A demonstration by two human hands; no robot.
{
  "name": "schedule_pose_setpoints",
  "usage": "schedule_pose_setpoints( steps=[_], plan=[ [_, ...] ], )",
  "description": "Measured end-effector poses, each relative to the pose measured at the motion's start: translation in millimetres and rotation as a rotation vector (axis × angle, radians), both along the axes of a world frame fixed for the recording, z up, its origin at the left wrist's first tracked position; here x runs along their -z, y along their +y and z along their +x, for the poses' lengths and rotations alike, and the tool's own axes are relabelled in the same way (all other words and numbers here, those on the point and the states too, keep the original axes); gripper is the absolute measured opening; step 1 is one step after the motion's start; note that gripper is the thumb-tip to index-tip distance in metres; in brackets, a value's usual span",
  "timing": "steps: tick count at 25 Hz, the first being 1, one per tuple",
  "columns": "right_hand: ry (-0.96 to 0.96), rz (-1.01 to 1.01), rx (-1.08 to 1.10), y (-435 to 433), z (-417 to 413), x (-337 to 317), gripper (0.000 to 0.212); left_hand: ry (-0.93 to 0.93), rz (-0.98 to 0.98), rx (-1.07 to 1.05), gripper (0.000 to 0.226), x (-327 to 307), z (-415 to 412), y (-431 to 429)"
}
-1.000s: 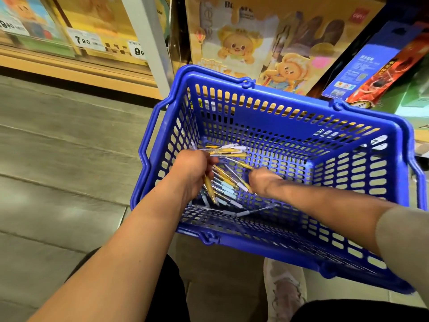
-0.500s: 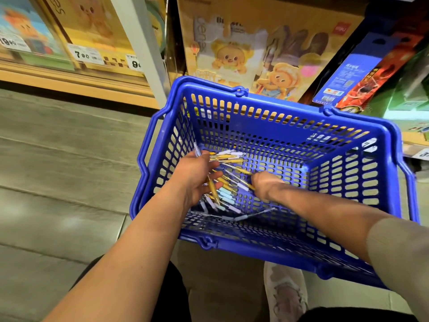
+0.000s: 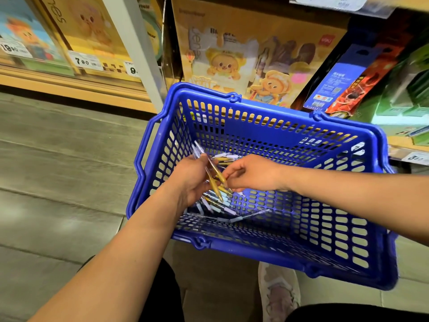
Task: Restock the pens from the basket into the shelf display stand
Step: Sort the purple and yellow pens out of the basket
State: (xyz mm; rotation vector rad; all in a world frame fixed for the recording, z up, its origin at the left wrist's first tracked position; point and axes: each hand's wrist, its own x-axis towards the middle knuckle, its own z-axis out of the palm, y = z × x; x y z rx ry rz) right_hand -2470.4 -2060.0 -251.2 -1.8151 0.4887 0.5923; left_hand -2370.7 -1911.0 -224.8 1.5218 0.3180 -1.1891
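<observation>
Left hand (image 3: 190,180): grip closed round a few pens (image 3: 214,173), held over the basket (image 3: 267,108). Long axis slants up-left to down-right. Right hand (image 3: 253,175) meets their lower ends, grip narrow, pinching one. Loose pens (image 3: 218,203) lie just beneath.

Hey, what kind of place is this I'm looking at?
Most likely a stationery aisle in a shop: price tags along the shelf edge, boxed cartoon-bear goods on display, and a blue shopping basket holding loose pens.
</observation>
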Motion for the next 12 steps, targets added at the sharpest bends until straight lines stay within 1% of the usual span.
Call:
schedule_pose_setpoints(
  steps=[2, 4, 5, 6, 7, 8, 9, 10, 11, 12],
  plan=[
    [0.003, 0.076, 0.016, 3.8, 2.8, 4.0, 0.016, -0.005, -0.023, -0.018, 0.021, -0.2, 0.2, -0.6],
    [0.054, 0.219, 0.032, 1.2, 1.8, 14.7, 0.015, -0.052, -0.012, -0.037, 0.020, 2.2, 0.4, -0.5],
    [0.080, 0.240, 0.023, -1.7, 0.2, 22.5, 0.012, -0.069, 0.001, -0.052, 0.020, 2.6, 0.4, -0.2],
    [0.097, 0.190, 0.005, -6.4, 0.0, 32.0, 0.010, -0.076, 0.009, -0.064, 0.021, 2.5, 0.7, 0.1],
    [0.111, 0.061, -0.026, -12.6, 0.7, 42.8, 0.007, -0.071, 0.009, -0.070, 0.023, 1.9, 0.8, 0.3],
    [0.130, -0.132, -0.073, -19.9, 0.9, 54.4, 0.006, -0.054, 0.006, -0.070, 0.026, 0.8, 0.7, 0.8],
    [0.156, -0.339, -0.127, -27.0, 1.0, 66.8, 0.009, -0.034, 0.002, -0.065, 0.028, -0.7, 1.0, 0.7],
    [0.187, -0.507, -0.174, -33.0, 0.8, 78.9, 0.018, -0.017, -0.005, -0.059, 0.031, -1.3, 1.2, 0.5],
    [0.213, -0.617, -0.207, -38.1, 0.5, 90.3, 0.028, -0.006, -0.011, -0.053, 0.032, -1.0, 1.6, 0.8],
    [0.227, -0.677, -0.226, -41.4, 1.2, 101.0, 0.034, 0.002, -0.014, -0.050, 0.033, -0.1, 2.2, 1.1]
  ],
)
